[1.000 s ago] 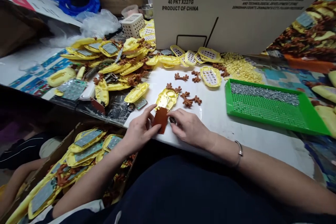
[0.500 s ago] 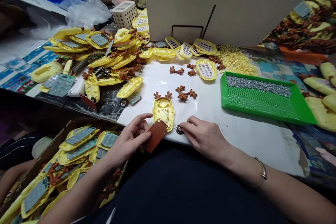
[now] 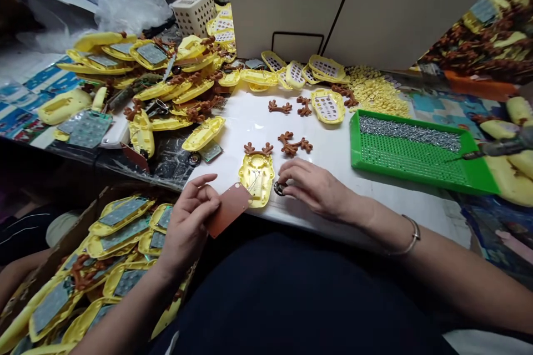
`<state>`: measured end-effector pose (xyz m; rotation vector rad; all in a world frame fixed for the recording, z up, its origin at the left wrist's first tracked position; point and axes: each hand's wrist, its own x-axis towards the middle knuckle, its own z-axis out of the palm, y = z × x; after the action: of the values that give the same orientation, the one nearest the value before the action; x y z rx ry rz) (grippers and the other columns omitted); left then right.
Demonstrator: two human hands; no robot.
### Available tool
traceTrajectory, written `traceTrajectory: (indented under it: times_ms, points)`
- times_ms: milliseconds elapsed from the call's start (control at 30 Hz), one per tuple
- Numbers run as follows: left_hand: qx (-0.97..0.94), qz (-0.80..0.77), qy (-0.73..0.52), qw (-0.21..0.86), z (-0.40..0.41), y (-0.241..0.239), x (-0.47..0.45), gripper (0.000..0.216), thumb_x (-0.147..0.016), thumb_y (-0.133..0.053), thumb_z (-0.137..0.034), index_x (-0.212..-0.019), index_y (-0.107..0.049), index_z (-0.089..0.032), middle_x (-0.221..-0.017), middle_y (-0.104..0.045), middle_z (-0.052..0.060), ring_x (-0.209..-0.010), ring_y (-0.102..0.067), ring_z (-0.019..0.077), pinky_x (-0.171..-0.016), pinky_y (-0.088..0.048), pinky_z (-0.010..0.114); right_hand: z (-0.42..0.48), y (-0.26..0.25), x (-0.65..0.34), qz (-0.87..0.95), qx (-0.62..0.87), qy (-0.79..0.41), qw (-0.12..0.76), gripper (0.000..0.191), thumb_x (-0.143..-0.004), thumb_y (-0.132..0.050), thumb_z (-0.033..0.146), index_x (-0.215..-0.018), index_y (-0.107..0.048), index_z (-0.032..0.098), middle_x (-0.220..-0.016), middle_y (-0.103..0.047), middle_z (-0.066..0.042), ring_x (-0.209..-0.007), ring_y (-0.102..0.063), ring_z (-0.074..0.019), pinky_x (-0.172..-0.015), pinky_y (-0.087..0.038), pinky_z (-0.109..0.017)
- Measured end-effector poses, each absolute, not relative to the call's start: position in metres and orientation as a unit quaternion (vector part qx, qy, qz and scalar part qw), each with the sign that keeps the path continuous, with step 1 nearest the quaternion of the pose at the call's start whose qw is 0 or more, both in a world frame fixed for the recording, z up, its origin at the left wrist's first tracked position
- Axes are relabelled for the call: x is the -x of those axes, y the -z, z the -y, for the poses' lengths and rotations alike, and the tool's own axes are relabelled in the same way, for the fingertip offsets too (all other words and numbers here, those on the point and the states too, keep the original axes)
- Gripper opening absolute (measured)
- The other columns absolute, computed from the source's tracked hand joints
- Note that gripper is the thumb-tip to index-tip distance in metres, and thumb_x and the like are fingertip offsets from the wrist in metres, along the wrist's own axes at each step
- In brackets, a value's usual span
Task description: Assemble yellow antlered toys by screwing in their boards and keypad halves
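My left hand (image 3: 194, 213) pinches a reddish-brown circuit board (image 3: 228, 211) by its left end, held tilted in front of the table edge. Just right of the board lies a yellow plastic shell (image 3: 262, 177), its hollow side up, with thin wires inside and brown antlers (image 3: 258, 148) at its top. My right hand (image 3: 310, 186) grips a small round black speaker (image 3: 278, 188) between thumb and fingers, beside the shell's right edge. Loose brown antler pieces (image 3: 293, 144) lie on the white table surface beyond the hands.
A green tray (image 3: 416, 175) of small screws stands at right, a screwdriver tip (image 3: 472, 154) over it. Yellow shells (image 3: 183, 91) are heaped at left; a box below holds more shells (image 3: 120, 216). A white carton (image 3: 333, 16) stands behind, near small yellow pieces (image 3: 378, 91).
My right hand has lifted the speaker off the table and moved it up and left towards the shell. The board has shifted left with my left hand. A screwdriver has appeared at right.
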<state>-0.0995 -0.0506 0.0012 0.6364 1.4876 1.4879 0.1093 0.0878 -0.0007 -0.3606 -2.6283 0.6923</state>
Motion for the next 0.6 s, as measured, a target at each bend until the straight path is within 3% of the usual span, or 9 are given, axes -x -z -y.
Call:
traceTrajectory:
  times_ms: [67, 267, 467, 600]
  points:
    - [-0.236, -0.618, -0.623, 0.417, 0.049, -0.004, 0.104, 0.038, -0.063, -0.069, -0.023, -0.100, -0.059, -0.018, -0.062, -0.050, -0.006, -0.051, -0.040, 0.0065, -0.046, -0.032, 0.018, -0.092, 0.002, -0.098, 0.934, 0.102, -0.278, 0.202, 0.016, -0.097, -0.040, 0.026, -0.094, -0.052, 0.016, -0.098, -0.062, -0.012, -0.093, -0.057, -0.0170, -0.081, -0.051, -0.031]
    - [-0.201, -0.637, -0.653, 0.356, 0.046, -0.001, 0.125, 0.031, -0.063, -0.066, -0.019, -0.093, -0.062, -0.022, -0.064, -0.054, -0.005, -0.055, -0.046, 0.0082, -0.051, -0.038, 0.019, -0.075, 0.002, -0.063, 0.904, 0.109, -0.372, 0.183, 0.008, -0.094, -0.047, 0.022, -0.092, -0.052, 0.016, -0.088, -0.063, -0.006, -0.078, -0.058, -0.0126, -0.072, -0.049, -0.025]
    - [-0.235, -0.633, -0.670, 0.309, 0.039, 0.006, 0.121, 0.028, -0.064, -0.066, -0.020, -0.092, -0.061, -0.021, -0.067, -0.055, -0.004, -0.061, -0.049, 0.0087, -0.057, -0.041, 0.019, -0.096, -0.004, -0.062, 0.925, 0.194, -0.243, 0.217, 0.015, -0.093, -0.046, 0.024, -0.092, -0.058, 0.016, -0.092, -0.063, -0.009, -0.084, -0.057, -0.0168, -0.076, -0.046, -0.029]
    - [-0.284, -0.630, -0.657, 0.302, 0.035, 0.011, 0.116, 0.028, -0.069, -0.066, -0.023, -0.096, -0.060, -0.021, -0.068, -0.056, -0.004, -0.061, -0.049, 0.0098, -0.055, -0.041, 0.021, -0.100, 0.005, -0.067, 0.916, 0.239, -0.253, 0.202, 0.011, -0.089, -0.049, 0.019, -0.086, -0.060, 0.016, -0.082, -0.062, -0.005, -0.076, -0.055, -0.0143, -0.072, -0.044, -0.026]
